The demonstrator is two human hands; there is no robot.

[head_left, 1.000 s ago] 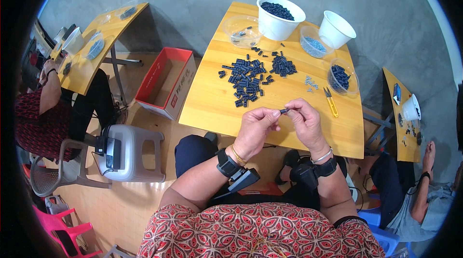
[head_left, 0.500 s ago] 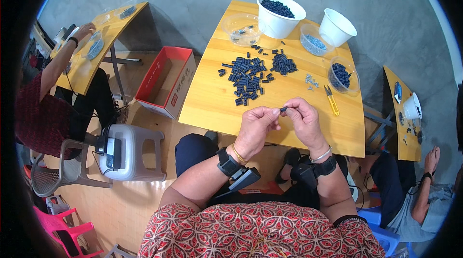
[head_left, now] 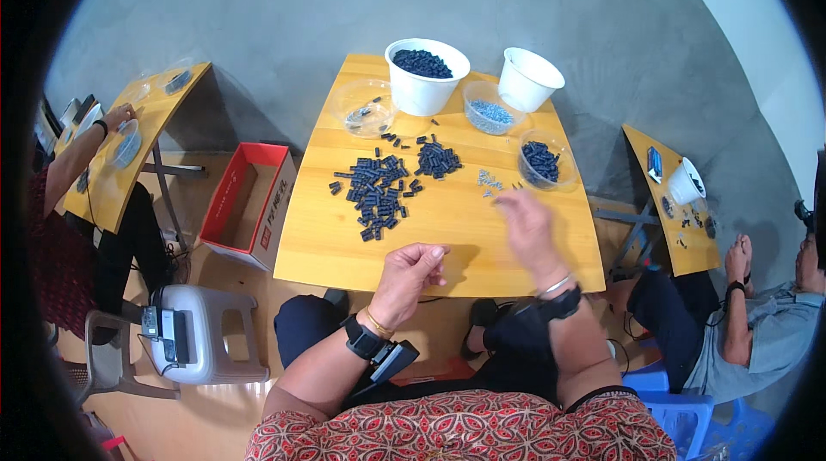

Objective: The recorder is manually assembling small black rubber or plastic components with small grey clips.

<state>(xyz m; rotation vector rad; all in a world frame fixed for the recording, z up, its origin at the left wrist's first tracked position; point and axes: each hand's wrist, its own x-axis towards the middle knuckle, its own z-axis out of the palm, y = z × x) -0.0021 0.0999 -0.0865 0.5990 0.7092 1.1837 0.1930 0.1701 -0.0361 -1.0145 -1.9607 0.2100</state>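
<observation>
My left hand (head_left: 411, 280) is closed above the table's near edge, thumb pressed to the curled fingers; what it holds, if anything, is hidden. Smeared by motion, my right hand (head_left: 529, 228) reaches over the table just below a few small silvery pieces (head_left: 490, 179). It covers most of the yellow snips, whose dark tips show by the fingers. Farther left on the wood lie a large heap of small black parts (head_left: 376, 190) and a smaller black heap (head_left: 439, 160).
Behind stand a white tub (head_left: 417, 99) of black pieces, another white tub (head_left: 529, 82), and clear bowls of bluish bits (head_left: 489, 115), black parts (head_left: 540, 160) and a few pieces (head_left: 361, 117). A red-rimmed box (head_left: 232, 237) sits left of my table (head_left: 482, 263). Co-workers sit either side.
My hands have come apart: the right has moved forward toward the silvery pieces and snips. The left stays near the table's front edge. The whole view has shifted, showing more wall.
</observation>
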